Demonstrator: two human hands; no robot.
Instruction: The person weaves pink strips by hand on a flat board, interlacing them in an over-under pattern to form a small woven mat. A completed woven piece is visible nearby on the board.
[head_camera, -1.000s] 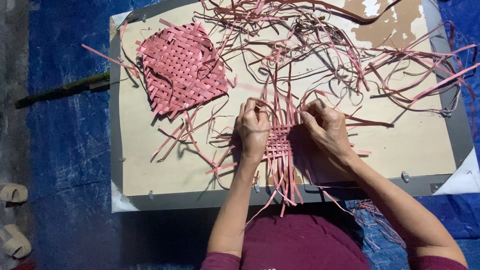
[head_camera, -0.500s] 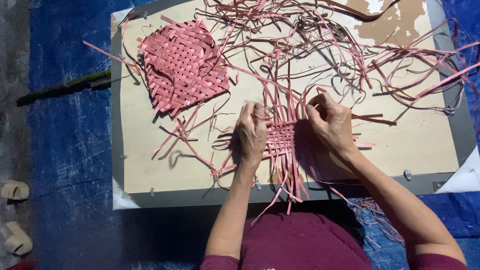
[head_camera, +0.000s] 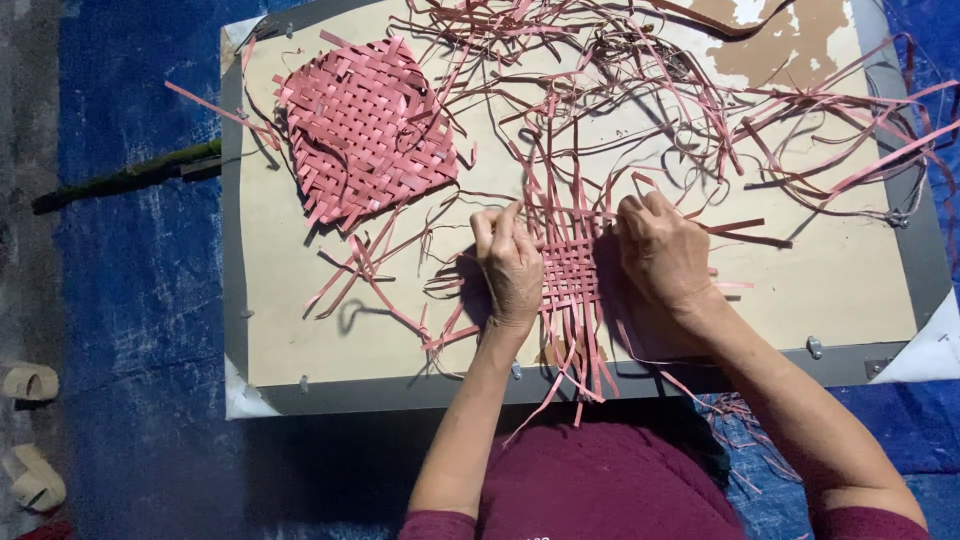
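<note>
Both hands lie palm-down on the board (head_camera: 300, 330) at its near edge: the left hand (head_camera: 512, 268) has its fingers curled and pinching pink strips at the left edge of a small woven patch (head_camera: 570, 275), while the right hand (head_camera: 662, 250) bends its fingers over the strips at the patch's right edge. Two woven pieces are on the board, this small one between the hands and a larger pink mat (head_camera: 365, 130) lying well apart at the far left. A tangle of loose strips (head_camera: 700, 90) too many to count spreads across the far side.
</note>
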